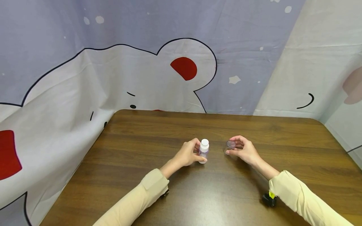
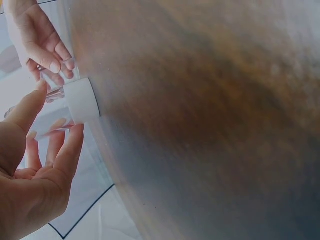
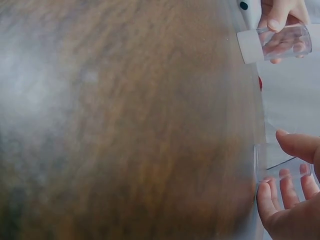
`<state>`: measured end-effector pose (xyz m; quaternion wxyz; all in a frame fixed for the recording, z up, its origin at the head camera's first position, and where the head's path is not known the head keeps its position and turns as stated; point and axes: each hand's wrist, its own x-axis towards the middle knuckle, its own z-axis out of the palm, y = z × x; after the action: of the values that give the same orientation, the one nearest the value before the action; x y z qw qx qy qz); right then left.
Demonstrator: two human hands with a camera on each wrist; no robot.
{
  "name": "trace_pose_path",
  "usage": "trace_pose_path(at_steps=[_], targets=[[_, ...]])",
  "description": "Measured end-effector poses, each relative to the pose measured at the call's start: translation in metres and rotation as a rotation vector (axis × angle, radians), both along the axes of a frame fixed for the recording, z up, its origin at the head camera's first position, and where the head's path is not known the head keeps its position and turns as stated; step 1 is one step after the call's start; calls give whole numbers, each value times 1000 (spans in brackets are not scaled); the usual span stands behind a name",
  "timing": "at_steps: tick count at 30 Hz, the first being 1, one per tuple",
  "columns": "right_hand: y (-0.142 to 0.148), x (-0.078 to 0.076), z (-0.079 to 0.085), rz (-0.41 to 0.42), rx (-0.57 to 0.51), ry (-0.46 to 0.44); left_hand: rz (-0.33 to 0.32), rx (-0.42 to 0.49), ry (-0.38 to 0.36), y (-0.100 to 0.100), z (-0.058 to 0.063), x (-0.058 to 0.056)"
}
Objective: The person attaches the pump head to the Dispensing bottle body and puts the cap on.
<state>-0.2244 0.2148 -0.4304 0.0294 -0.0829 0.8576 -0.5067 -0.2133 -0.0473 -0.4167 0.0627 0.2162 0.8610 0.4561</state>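
A small bottle [image 1: 204,150] with a white top, a clear middle and a white lower end stands upright on the table. My left hand [image 1: 188,153] grips it from the left, thumb in front and fingers behind. In the right wrist view, the clear wall of the bottle [image 3: 287,42] shows fingers through it. To the right, my right hand [image 1: 245,150] holds a clear, see-through cup [image 1: 230,144] between thumb and fingers. The right wrist view shows this cup [image 3: 280,159] with its end close to the tabletop. A gap separates the bottle from the cup.
Both hands work over a brown wooden table [image 1: 158,131]. A patterned cloth [image 1: 135,75] hangs behind it and along its sides. Beside the right cuff is a black object [image 1: 269,200] with a yellow patch; a small dark thing [image 1: 165,193] shows under the left cuff.
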Motion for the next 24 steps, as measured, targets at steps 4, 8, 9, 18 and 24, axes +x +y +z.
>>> trace_pose_path(at_steps=[4,8,9,18,24], targets=[[0,0,-1,-6,-5,-2,-1,7,-3,0,0,0],[0,0,-1,-10,-17,-2,-1,9,-4,0,0,0],[0,0,-1,-11,-21,-2,-1,8,-4,0,0,0],[0,1,5,-13,-51,-10,5,-7,-3,0,1,0],[0,3,13,-4,-35,-19,7,-9,5,0,0,0]])
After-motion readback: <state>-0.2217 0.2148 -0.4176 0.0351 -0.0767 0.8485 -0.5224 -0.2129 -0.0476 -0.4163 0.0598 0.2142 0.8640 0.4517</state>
